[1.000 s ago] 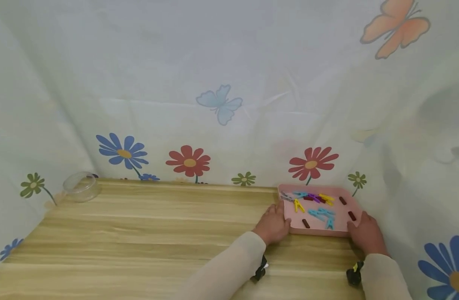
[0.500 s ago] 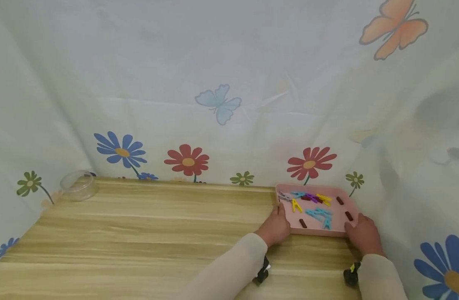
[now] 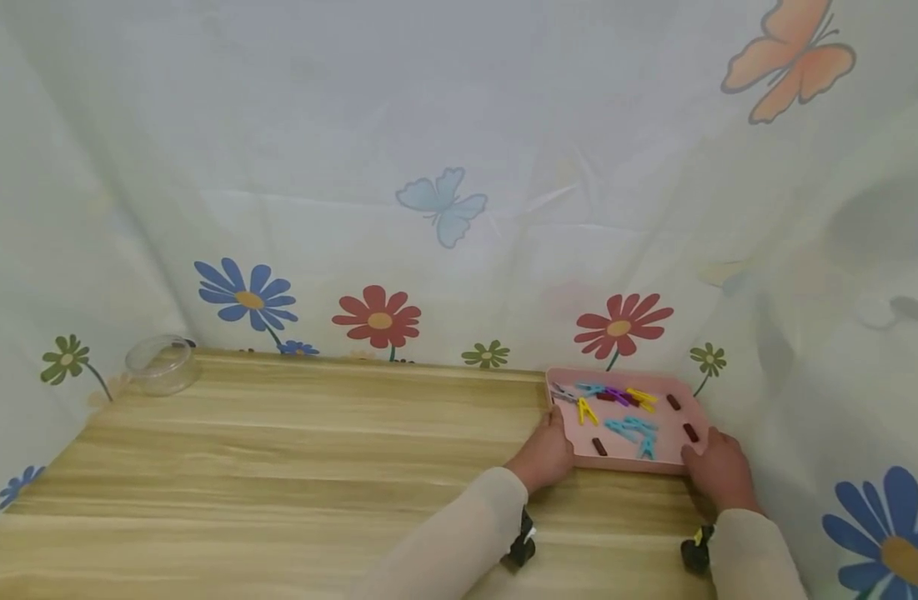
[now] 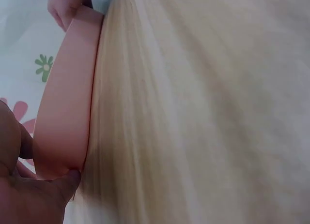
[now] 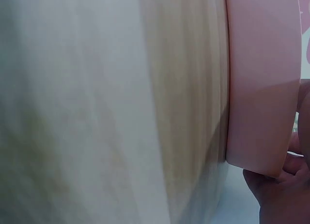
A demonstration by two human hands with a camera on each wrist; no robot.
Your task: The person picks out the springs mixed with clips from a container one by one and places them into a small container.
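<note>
A pink tray (image 3: 619, 455) stands near the back right of the table. My left hand (image 3: 547, 452) grips its near left corner, fingers along the left side. At the near right corner my right hand (image 3: 723, 475) holds the tray, its thumb over the rim. Several clothespins lie inside, among them a yellow one (image 3: 586, 410), a blue one (image 3: 647, 450), a purple one (image 3: 616, 396) and a grey one (image 3: 565, 395). Small dark brown pieces (image 3: 599, 447) lie there too. In the left wrist view, a fingertip (image 4: 73, 176) presses the tray's lower edge.
A clear round plastic container (image 3: 160, 367) stands at the table's far left corner. The wood-grain table (image 3: 301, 467) is bordered by a flower-printed curtain (image 3: 459, 275) at the back and sides, close to the tray and my right hand.
Both hands have slid the tray slightly to the left, and keep hold of it. The clothespins and brown pieces ride along with it. My head view shifts a little.
</note>
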